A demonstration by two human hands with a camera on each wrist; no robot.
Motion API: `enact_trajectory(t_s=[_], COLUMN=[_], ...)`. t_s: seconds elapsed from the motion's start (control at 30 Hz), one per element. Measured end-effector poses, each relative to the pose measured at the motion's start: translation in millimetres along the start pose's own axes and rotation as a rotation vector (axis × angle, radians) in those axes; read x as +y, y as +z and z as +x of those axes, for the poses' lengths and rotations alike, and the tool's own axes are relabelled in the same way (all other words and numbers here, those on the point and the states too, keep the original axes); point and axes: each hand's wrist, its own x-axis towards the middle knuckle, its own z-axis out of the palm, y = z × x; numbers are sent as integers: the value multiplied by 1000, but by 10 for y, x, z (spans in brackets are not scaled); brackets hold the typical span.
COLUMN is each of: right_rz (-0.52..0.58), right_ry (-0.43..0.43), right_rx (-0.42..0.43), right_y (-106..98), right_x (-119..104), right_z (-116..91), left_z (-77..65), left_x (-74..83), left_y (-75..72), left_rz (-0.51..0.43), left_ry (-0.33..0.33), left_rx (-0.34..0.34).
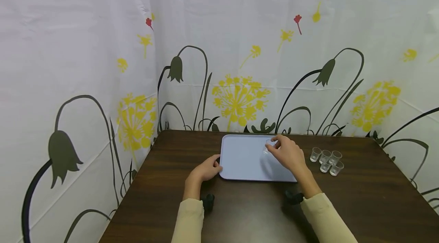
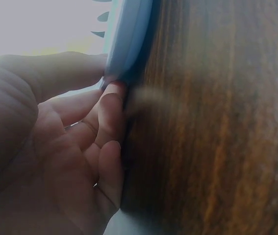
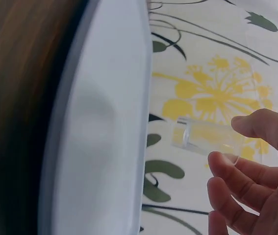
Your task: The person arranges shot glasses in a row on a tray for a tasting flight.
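Observation:
A small clear plastic cup (image 3: 205, 136) hangs over the right part of the light blue tray (image 1: 241, 159). My right hand (image 1: 289, 154) pinches it near the rim between thumb and fingertips, with the base pointing down at the tray. At the tray's left edge, my left hand (image 1: 205, 169) grips the rim. The left wrist view has the thumb (image 2: 72, 73) on one side of that rim and the fingers on the other.
To the right of the tray, several more clear cups (image 1: 325, 156) stand close together on the dark wooden table (image 1: 247, 212). Behind the table hangs a white curtain (image 1: 236, 25) printed with flowers.

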Motion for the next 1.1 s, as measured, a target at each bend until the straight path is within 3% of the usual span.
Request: enact_trajectory(t_s=[0.23, 0.43, 0.67, 0.8, 0.87, 1.03, 1.1], right_rz=[55, 92, 58, 49, 50, 60, 60], right_ry=[-40, -53, -45, -57, -69, -83, -89], right_rx=[-2, -59, -97, -108, -113, -122, -129], right_y=[95, 196, 413, 541, 591, 690, 726], right_x=[-176, -350, -450, -510, -548, -637, -671], right_z=[51, 116, 168, 195, 210, 236, 242], left_z=[-17, -14, 112, 114, 158, 109, 26], left_x=[-8, -21, -180, -158, -221, -177, -88], left_y=[6, -10, 22, 15, 35, 10, -15], left_rz=[3, 12, 42, 22, 46, 53, 31], left_ry=[-13, 0, 66, 42, 53, 59, 38], left_rx=[6, -9, -18, -18, -10, 0, -2])
